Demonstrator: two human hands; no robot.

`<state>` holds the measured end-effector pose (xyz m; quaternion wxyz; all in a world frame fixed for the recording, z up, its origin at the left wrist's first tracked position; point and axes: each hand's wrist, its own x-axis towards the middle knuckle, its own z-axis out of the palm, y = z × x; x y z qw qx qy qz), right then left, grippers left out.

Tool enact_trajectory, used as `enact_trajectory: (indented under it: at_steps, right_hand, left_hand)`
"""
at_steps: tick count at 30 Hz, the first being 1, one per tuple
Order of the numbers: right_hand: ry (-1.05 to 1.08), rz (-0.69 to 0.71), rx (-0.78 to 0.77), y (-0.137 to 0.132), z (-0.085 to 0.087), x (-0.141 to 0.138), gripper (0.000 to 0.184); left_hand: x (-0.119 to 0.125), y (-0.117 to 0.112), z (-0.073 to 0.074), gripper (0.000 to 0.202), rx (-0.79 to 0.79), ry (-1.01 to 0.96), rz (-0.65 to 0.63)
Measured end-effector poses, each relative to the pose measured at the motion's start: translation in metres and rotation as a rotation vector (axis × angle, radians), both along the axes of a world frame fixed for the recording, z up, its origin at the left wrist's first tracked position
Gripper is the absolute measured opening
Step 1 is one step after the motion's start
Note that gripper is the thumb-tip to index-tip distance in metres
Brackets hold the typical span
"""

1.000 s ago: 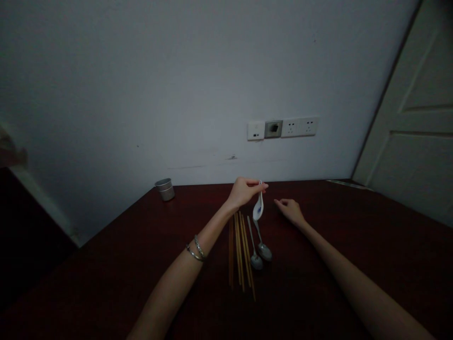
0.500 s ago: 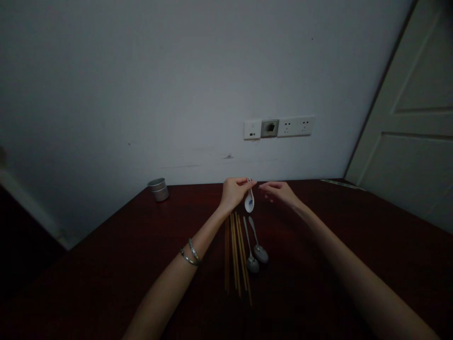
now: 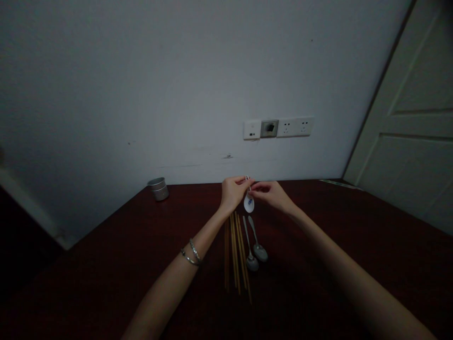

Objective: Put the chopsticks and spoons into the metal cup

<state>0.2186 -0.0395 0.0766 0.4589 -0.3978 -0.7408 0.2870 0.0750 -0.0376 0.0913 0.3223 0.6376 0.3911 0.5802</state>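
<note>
Between my two hands hangs a white soup spoon [image 3: 249, 204] with a blue mark in its bowl, bowl end down. My left hand [image 3: 233, 191] pinches the top of its handle. My right hand [image 3: 272, 194] has its thumb and fingertips closed on the spoon just above the bowl. Below, toward me, two metal spoons [image 3: 252, 263] lie side by side on the dark red table [image 3: 304, 283]. Left of them lie several wooden chopsticks [image 3: 236, 255], roughly parallel, their far ends close to my left wrist.
A perforated metal cup [image 3: 159, 190] stands at the table's far left corner. Behind the table rises a pale wall with a row of sockets [image 3: 278, 127]. A thin flat strip [image 3: 341, 184] lies at the far right edge, near a white door [image 3: 417, 123].
My right hand has moved left and closed its fingertips on the soup spoon. My left hand keeps its pinch on the handle, almost unmoved.
</note>
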Motion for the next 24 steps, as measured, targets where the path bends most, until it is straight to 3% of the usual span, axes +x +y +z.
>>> enact_trajectory:
  at_steps: [5,10,17,24]
  right_hand:
    - [-0.077,-0.086,0.122,-0.007,0.002,-0.005,0.023]
    - [-0.146,-0.129,0.120,-0.010,0.004,-0.007,0.026]
    - [-0.089,-0.086,-0.343,0.007,-0.009,0.008,0.023]
    - [-0.174,-0.045,-0.739,0.016,-0.031,0.018,0.012]
  left_hand:
    - [0.002,0.004,-0.007,0.028,0.011,-0.016,0.002]
    - [0.004,0.007,-0.012,0.033,0.040,0.003,0.024]
    - [-0.012,0.015,-0.017,0.038,0.016,0.133,0.146]
    - [-0.050,0.054,-0.063,0.045,-0.121,0.242,0.332]
